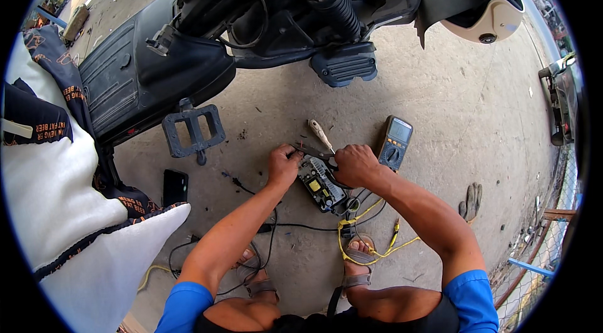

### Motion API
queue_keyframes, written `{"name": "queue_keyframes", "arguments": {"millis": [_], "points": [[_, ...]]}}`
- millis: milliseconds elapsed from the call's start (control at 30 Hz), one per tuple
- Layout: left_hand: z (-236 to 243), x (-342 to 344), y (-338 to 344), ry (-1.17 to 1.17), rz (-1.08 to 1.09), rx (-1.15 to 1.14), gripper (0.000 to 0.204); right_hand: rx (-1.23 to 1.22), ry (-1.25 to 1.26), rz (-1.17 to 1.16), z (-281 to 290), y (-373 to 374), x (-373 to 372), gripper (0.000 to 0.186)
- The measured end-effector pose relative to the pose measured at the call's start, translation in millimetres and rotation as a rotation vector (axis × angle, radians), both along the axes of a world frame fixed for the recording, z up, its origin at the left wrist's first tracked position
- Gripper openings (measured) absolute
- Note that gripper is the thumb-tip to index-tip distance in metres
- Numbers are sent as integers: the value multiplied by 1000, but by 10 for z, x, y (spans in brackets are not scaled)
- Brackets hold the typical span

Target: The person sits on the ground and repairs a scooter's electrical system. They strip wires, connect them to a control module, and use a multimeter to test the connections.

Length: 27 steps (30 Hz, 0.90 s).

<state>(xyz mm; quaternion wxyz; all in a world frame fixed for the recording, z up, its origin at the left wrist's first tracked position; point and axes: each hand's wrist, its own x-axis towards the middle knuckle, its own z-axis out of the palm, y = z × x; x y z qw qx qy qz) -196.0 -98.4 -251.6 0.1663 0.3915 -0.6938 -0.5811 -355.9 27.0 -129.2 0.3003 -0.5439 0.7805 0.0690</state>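
Observation:
My right hand (357, 165) is closed around the handles of dark scissors (312, 151), whose blades point left toward my other hand. The fingers of my left hand (284, 163) are pinched beside the blade tips, on what looks like a thin wire; a small reddish bit shows there. Right below the scissors lies an open charger (319, 187), its circuit board exposed in a dark case, with a yellow part and metal fins. A screwdriver with a pale handle (321, 134) lies just beyond. At the right, beside my wrist, rests a multimeter (396, 141) with a grey screen and round dial.
A dark scooter or electric bike (157, 75) stands across the far side, its pedal (193, 131) jutting toward me. Black cables and a yellow cord (344, 251) run around my feet. A phone (175, 187) lies left, a glove (470, 201) right. White-lined fabric (69, 207) hangs at the left.

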Motion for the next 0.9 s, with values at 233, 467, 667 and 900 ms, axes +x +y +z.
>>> {"name": "queue_keyframes", "arguments": {"millis": [233,467,667,900], "points": [[53,-8,2,-8,5,22,7,0,13,16,-30,16,-10,24],[72,-12,5,-43,0,19,10,0,30,3,-30,24,-15,23],[-48,-2,1,-38,21,25,12,-9,25,-11,27,13,14,25],[77,-51,33,-44,77,149,12,14,6,-43,49,30,30,28]]}}
